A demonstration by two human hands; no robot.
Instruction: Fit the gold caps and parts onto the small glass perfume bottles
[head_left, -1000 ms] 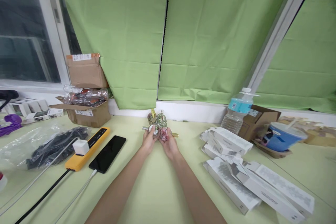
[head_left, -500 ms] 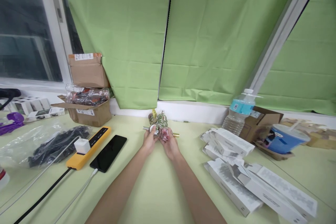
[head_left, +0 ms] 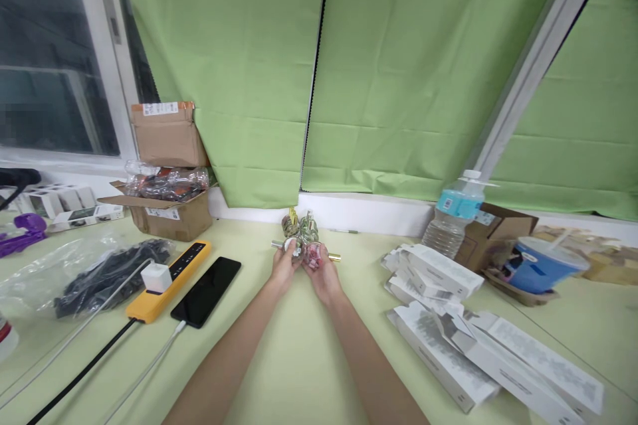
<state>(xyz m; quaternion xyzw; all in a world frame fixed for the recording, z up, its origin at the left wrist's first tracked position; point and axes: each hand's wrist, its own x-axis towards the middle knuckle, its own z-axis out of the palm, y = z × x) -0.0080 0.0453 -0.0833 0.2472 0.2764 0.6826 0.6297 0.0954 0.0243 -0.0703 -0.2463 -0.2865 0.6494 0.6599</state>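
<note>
Bench [head_left: 294,358], middle of back edge: left hand [head_left: 283,270] is holding a white glassy trinket [head_left: 296,249], right hand [head_left: 324,275] a pink glassy trinket [head_left: 314,255]. Pairing-up seems to be going on; next move is probably needing steady fingers, clear of two green-patterned trinkets [head_left: 310,230] just behind.

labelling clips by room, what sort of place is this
Likely a table by a window, in a home or office: green curtains, a power strip and a phone suggest it.
</note>
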